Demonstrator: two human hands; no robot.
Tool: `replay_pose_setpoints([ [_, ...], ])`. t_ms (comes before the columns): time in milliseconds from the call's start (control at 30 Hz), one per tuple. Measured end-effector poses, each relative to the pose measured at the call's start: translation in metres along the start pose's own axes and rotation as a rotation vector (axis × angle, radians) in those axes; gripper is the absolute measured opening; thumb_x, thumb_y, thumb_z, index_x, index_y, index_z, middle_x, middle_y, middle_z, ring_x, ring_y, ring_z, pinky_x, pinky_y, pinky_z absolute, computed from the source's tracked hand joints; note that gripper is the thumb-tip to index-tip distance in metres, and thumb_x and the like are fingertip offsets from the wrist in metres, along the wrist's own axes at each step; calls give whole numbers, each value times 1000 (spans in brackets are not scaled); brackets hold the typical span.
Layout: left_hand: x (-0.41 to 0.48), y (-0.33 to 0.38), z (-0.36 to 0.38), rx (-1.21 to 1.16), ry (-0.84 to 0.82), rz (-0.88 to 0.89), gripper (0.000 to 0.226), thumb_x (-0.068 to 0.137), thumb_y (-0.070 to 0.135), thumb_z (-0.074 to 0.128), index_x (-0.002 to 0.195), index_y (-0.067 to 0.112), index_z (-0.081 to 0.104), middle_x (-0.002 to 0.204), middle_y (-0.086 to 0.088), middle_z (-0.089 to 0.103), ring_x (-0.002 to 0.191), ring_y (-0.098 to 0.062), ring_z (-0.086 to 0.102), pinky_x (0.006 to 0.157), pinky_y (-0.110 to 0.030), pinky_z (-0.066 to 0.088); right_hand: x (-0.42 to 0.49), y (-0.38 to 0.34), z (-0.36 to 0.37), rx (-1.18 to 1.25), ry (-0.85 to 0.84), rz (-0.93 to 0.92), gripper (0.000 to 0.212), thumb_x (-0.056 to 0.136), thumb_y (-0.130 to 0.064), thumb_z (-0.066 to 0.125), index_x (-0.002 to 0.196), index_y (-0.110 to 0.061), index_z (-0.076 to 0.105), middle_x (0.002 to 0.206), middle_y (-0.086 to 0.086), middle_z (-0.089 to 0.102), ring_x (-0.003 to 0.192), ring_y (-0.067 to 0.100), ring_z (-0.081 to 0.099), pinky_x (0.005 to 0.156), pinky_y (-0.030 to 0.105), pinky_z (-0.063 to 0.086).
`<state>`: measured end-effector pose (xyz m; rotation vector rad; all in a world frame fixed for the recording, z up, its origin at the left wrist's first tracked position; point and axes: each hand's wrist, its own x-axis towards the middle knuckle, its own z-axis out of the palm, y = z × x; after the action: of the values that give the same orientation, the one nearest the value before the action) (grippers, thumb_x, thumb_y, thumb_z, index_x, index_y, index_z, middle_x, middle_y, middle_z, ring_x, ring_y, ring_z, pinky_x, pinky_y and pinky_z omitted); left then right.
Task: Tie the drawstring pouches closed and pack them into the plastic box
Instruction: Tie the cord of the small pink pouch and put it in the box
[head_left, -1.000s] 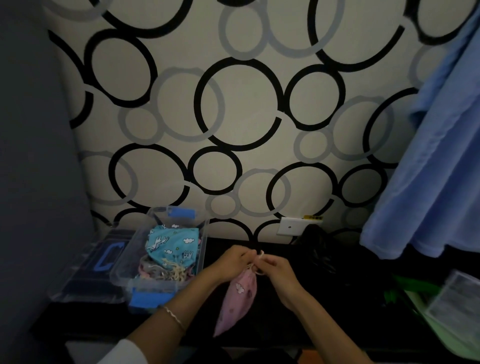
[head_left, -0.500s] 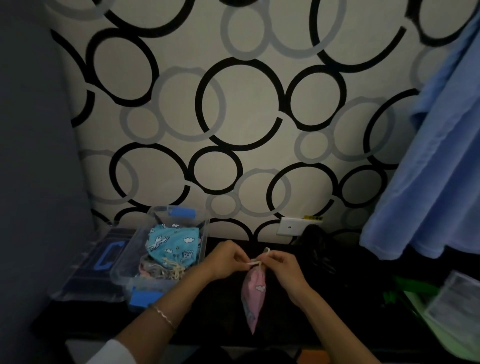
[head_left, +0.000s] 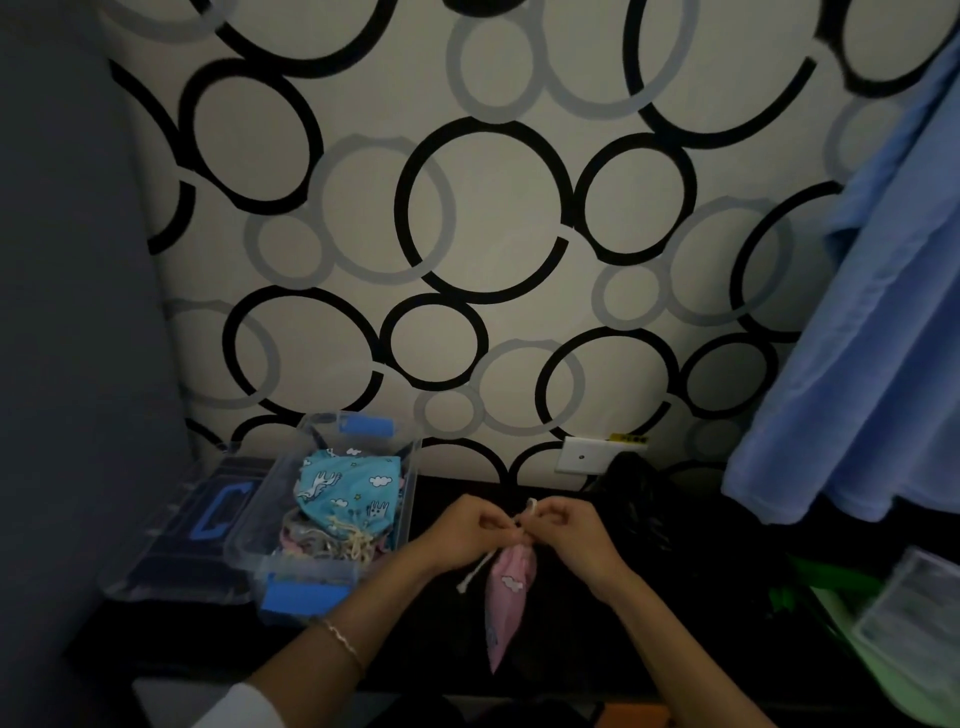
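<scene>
A pink drawstring pouch (head_left: 506, 597) with white clouds hangs by its gathered neck above the dark table. My left hand (head_left: 465, 535) and my right hand (head_left: 571, 535) each pinch the white drawstring (head_left: 524, 512) at the neck, close together. One loose cord end (head_left: 474, 571) dangles down to the left. The clear plastic box (head_left: 410, 499) with blue latches stands to the left. It holds a blue unicorn-print pouch (head_left: 345, 491) on top of other pouches with tangled cords.
The box's clear lid (head_left: 208, 525) with a blue handle lies left of the box. A black object (head_left: 639, 499) sits behind my right hand near a wall socket (head_left: 582, 456). Blue cloth (head_left: 857, 364) hangs at the right; a green and clear container (head_left: 904, 623) is at the lower right.
The pouch swung from slanting left to hanging straight down. My hands stayed at its neck working the cord, and a loose cord end now dangles to the left.
</scene>
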<state>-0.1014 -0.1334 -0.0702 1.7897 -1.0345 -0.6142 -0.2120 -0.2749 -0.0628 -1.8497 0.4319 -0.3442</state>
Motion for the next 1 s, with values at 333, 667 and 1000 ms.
replay_pose_setpoints([
  [333,2,-1,12,-187,-1,-70,16,95,18,59,101,9,70,93,-6,68,87,-11,63,79,-19,50,5,-2,-9,29,-31,19,9,85,-10,72,84,-7,64,67,6,72,68,16,70,68,25,57],
  [667,7,7,12,-28,104,-48,15,94,16,58,94,4,67,77,-6,62,67,-12,56,62,-23,44,3,0,-2,-193,69,-115,13,78,-10,75,79,-22,70,70,-3,71,66,2,65,63,18,51],
  [1000,4,4,0,187,53,15,18,94,23,56,95,9,68,75,2,61,64,-6,53,62,-23,42,3,-5,4,-655,-24,-315,15,94,-19,61,91,-19,75,86,-5,69,79,1,63,75,22,54],
])
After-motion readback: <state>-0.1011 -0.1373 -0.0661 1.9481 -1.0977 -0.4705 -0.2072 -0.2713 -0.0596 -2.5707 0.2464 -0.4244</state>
